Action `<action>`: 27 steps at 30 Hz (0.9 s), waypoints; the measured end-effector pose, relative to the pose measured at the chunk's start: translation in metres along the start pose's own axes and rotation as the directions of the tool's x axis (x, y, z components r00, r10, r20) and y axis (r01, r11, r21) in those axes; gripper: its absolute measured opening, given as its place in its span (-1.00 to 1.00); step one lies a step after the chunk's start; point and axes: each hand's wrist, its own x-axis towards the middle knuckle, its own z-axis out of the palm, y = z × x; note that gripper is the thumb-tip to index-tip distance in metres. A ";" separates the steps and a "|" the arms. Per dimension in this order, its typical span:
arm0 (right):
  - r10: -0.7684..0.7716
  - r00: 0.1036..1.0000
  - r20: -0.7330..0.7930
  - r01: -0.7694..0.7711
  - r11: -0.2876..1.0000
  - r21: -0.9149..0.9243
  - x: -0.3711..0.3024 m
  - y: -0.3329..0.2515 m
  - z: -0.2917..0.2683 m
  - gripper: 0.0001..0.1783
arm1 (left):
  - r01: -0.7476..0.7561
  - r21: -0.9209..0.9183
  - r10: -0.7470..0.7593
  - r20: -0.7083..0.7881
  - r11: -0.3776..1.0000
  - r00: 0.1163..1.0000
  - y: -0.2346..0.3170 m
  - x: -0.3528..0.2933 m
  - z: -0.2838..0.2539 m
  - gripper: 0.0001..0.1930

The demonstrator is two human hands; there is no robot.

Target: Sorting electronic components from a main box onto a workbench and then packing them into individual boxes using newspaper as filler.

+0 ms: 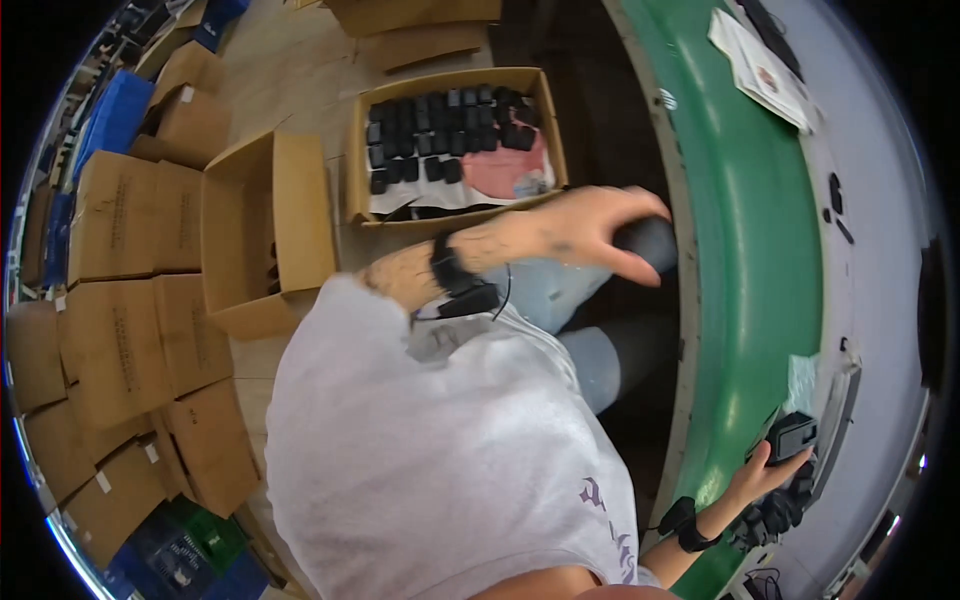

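My left hand (590,225) is stretched out between the open carton and the green bench, its thumb and fingers curved around a dark, rounded object (646,240). That object is blurred and its kind does not show. Over the far side of the bench, my right hand (768,474) grips a small black boxy device (793,436) with a squarish front face. Beside that hand lies a pile of similar black pieces (775,515). An open carton (357,150) on my left holds rows of black blocky devices (432,125) on white and pink sheets (503,165).
A green-topped bench (755,250) runs along my right, with papers (765,75) at its far end and a clear plastic bag (802,378) near my right hand. Another open carton (300,215) stands at left. Stacked cardboard boxes (120,330) and blue crates (112,115) line the left.
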 end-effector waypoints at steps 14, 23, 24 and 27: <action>-0.463 0.170 0.870 0.181 0.882 0.434 -0.037 -0.190 0.667 -0.06 | 0.549 0.808 -0.739 -0.235 0.213 0.632 -0.322 -0.309 -0.153 -0.19; -0.372 0.102 0.922 0.167 0.921 0.353 -0.109 -0.190 0.727 -0.07 | 0.480 0.876 -0.738 -0.353 -0.045 0.575 -0.351 -0.351 -0.139 -0.12; -0.362 0.103 0.927 0.161 0.925 0.343 -0.111 -0.185 0.728 -0.07 | 0.480 0.876 -0.741 -0.350 -0.043 0.573 -0.349 -0.347 -0.139 -0.10; -0.321 0.148 0.935 0.131 0.944 0.303 -0.114 -0.172 0.725 -0.09 | 0.602 0.795 -0.731 -0.452 -0.071 0.512 -0.326 -0.333 -0.133 -0.16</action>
